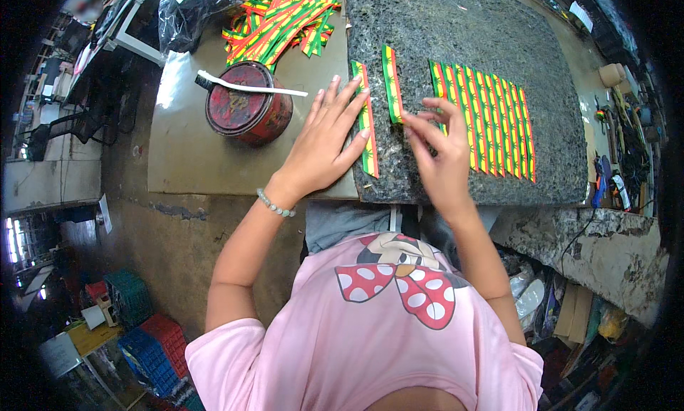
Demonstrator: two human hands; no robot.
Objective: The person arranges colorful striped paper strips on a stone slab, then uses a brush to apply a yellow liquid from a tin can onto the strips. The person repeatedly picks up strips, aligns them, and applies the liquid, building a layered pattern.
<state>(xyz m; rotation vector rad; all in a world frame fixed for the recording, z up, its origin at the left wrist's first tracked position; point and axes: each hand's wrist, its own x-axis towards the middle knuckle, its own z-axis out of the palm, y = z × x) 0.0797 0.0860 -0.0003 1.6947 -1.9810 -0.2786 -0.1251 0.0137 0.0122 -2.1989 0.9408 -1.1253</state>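
My left hand [324,144] lies flat with fingers stretched out, its fingertips on a green, yellow and red striped ribbon strip [370,158] at the left edge of a dark mottled pad [491,30]. Between thumb and forefinger, my right hand [443,151] pinches the near end of a second ribbon strip [391,80]. That strip slants away from me over the pad. Right of it, several matching strips [491,119] lie side by side in a row; my right fingers partly cover the leftmost one.
Left of my left hand stands a round, dark red, stained tin [274,122] with a white toothbrush [249,89] across its lid. Behind it lies a loose heap of ribbon strips [285,23], beside a black plastic bag [187,23]. Plastic crates [146,347] sit on the floor, lower left.
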